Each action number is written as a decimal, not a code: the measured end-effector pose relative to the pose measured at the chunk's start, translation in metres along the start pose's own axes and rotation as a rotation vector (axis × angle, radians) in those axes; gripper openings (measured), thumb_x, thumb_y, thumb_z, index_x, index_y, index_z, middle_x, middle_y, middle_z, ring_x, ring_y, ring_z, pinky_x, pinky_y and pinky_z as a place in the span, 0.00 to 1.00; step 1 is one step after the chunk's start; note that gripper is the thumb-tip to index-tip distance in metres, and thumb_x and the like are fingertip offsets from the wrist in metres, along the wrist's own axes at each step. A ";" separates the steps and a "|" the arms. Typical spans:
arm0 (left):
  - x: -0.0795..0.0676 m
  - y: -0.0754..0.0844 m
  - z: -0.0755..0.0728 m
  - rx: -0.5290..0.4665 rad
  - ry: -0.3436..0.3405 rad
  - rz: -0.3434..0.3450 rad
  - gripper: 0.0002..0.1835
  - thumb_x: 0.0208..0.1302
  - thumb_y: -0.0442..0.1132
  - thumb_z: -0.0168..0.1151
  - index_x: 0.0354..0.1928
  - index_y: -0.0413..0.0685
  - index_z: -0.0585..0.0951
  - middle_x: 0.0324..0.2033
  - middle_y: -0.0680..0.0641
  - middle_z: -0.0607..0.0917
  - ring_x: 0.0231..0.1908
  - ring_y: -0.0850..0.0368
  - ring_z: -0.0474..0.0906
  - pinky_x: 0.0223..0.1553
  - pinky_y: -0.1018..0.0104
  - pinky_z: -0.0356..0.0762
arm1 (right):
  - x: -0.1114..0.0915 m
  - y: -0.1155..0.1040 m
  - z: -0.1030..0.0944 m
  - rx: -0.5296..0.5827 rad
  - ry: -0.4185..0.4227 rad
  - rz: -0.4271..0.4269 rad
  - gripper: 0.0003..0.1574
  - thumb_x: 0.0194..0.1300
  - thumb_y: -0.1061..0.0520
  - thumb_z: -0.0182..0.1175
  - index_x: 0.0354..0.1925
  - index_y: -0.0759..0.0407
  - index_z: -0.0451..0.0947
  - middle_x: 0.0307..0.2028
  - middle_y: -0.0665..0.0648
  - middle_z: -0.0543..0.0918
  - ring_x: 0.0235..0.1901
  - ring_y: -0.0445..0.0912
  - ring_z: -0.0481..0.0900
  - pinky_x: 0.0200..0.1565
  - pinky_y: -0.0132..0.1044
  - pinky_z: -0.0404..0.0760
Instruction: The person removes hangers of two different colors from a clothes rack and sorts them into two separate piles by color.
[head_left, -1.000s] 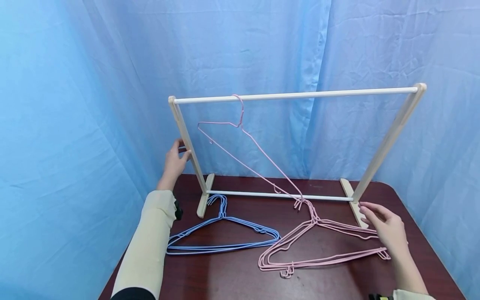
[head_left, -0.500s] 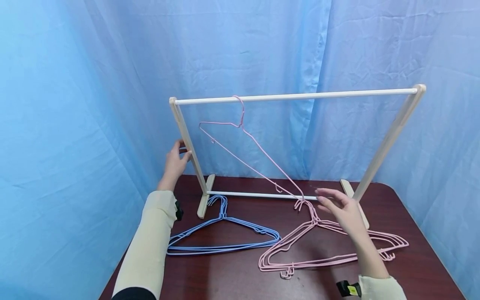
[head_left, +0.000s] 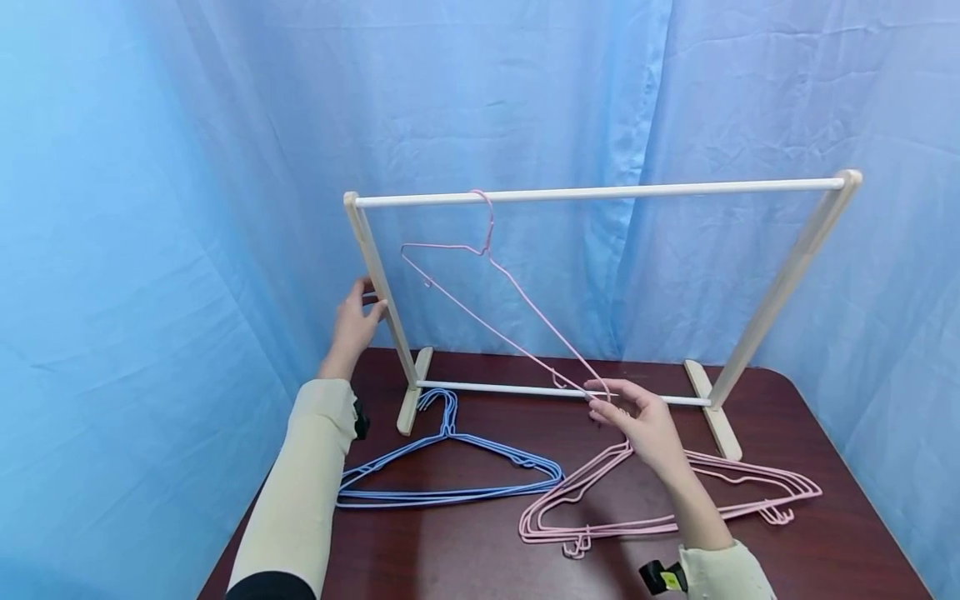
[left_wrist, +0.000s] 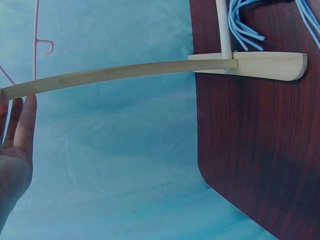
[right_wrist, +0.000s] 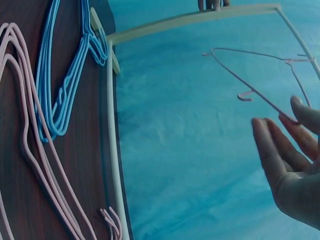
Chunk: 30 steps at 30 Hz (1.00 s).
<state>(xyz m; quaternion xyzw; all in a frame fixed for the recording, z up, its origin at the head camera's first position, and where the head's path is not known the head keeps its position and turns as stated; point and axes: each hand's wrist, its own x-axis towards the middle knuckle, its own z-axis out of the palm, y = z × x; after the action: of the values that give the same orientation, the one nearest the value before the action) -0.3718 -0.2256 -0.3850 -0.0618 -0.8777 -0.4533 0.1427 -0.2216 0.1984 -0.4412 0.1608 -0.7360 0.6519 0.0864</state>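
A pink wire hanger (head_left: pixel 486 251) hangs by its hook from the white top bar (head_left: pixel 637 192) of a small wooden rack. It slants down to the right. My right hand (head_left: pixel 645 425) has the hanger's low right corner between thumb and fingers. In the right wrist view, the hanger's wire (right_wrist: pixel 245 82) runs in between the thumb and forefinger of that hand (right_wrist: pixel 295 185). My left hand (head_left: pixel 354 329) holds the rack's left post (head_left: pixel 369 250), thumb in front and fingers partly hidden behind. The left wrist view shows fingertips (left_wrist: pixel 27 120) against the same post (left_wrist: pixel 125 72).
Several pink hangers (head_left: pixel 562 529) lie stacked on the dark red table (head_left: pixel 465 554), partly under my right forearm. Blue hangers (head_left: pixel 495 442) lie to their left. The rack's right post (head_left: pixel 783 283) stands at the right; a blue curtain (head_left: pixel 225 208) surrounds the table.
My right hand has moved left, from beside the rack's right foot to the low corner of the hanging pink hanger. My left hand stays on the post.
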 end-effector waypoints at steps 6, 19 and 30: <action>0.000 0.001 0.002 0.003 -0.001 0.002 0.26 0.77 0.42 0.52 0.72 0.45 0.63 0.67 0.37 0.71 0.67 0.40 0.71 0.61 0.46 0.80 | 0.000 0.002 0.001 0.090 0.058 -0.071 0.17 0.71 0.68 0.57 0.48 0.86 0.75 0.38 0.49 0.90 0.38 0.38 0.90 0.42 0.35 0.89; 0.001 0.000 0.000 -0.019 -0.001 -0.001 0.25 0.77 0.40 0.52 0.71 0.43 0.64 0.66 0.36 0.71 0.67 0.38 0.70 0.60 0.46 0.81 | 0.001 -0.010 -0.003 0.313 0.348 -0.121 0.21 0.73 0.66 0.54 0.51 0.89 0.73 0.38 0.55 0.91 0.38 0.45 0.91 0.43 0.35 0.88; 0.000 0.002 0.002 -0.024 -0.006 0.006 0.25 0.77 0.40 0.51 0.71 0.42 0.63 0.66 0.36 0.71 0.66 0.39 0.71 0.60 0.46 0.81 | 0.001 -0.022 -0.019 0.559 0.459 -0.227 0.19 0.70 0.72 0.55 0.51 0.91 0.72 0.37 0.68 0.89 0.37 0.53 0.91 0.44 0.43 0.87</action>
<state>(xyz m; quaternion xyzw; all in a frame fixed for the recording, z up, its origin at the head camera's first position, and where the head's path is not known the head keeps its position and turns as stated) -0.3717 -0.2233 -0.3847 -0.0675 -0.8724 -0.4632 0.1409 -0.2162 0.2146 -0.4183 0.1082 -0.4686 0.8330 0.2735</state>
